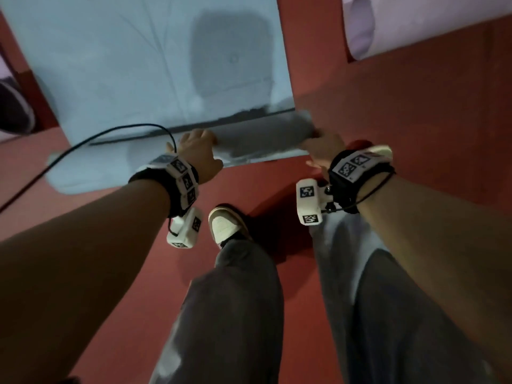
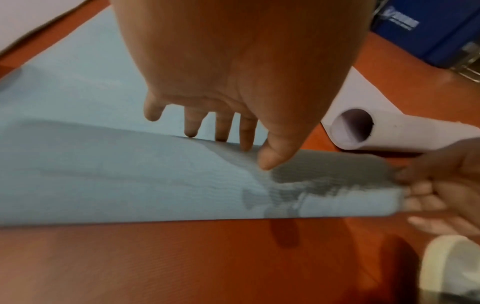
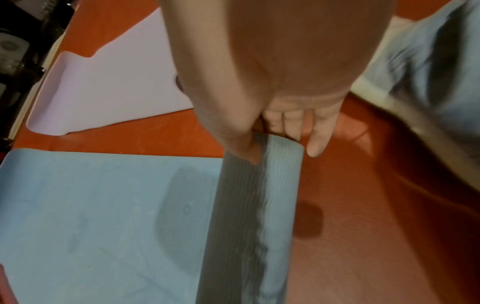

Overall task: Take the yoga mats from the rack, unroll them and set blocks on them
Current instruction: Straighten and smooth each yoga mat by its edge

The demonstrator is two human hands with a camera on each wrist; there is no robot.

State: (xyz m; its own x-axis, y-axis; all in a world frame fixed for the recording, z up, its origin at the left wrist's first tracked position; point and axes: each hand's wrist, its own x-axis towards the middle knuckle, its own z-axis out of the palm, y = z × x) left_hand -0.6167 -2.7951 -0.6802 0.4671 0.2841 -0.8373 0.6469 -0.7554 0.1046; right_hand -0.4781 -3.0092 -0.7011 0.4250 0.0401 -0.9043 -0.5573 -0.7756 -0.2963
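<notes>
At nine o'clock in the head view a black cable [image 1: 83, 141] is draped across the blue mat [image 1: 133, 65], which is spread flat on the red floor [image 1: 388, 120] toward twelve. Its near end is still curled into a low roll, and that is judged to be why both hands are set on it: a curl left alone would likely spring back.

The left hand [image 1: 198, 151] is laid on the roll near its middle, fingers [image 2: 221, 127] straight and spread, thumb pressed down, so the curl is flattened rather than gripped. The right hand [image 1: 322, 146] is placed at the roll's right end, at three o'clock; the end is pinched between thumb and fingers [image 3: 318, 135].

At one o'clock a pale mat [image 1: 415, 23] lies only partly unrolled, apparently awaiting its turn. No blocks and no rack are seen.
</notes>
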